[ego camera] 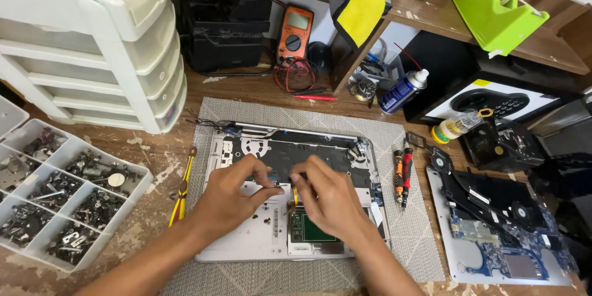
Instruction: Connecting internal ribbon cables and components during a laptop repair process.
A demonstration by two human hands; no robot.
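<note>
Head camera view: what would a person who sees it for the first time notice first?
Most striking is the opened silver laptop shell on the grey mat at the centre, with the left hand and right hand pinching small parts over it. At the left stands a clear parts tray full of screws. At the right lies a removed circuit board, and behind, an orange multimeter.

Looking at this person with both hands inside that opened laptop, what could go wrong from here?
The left hand and right hand pinch small parts over the open laptop shell; a slip might strain a thin cable or connector. Loose screws could roll off the grey mat. The bare circuit board lies exposed at the table's right edge, where an elbow might knock it.
</note>
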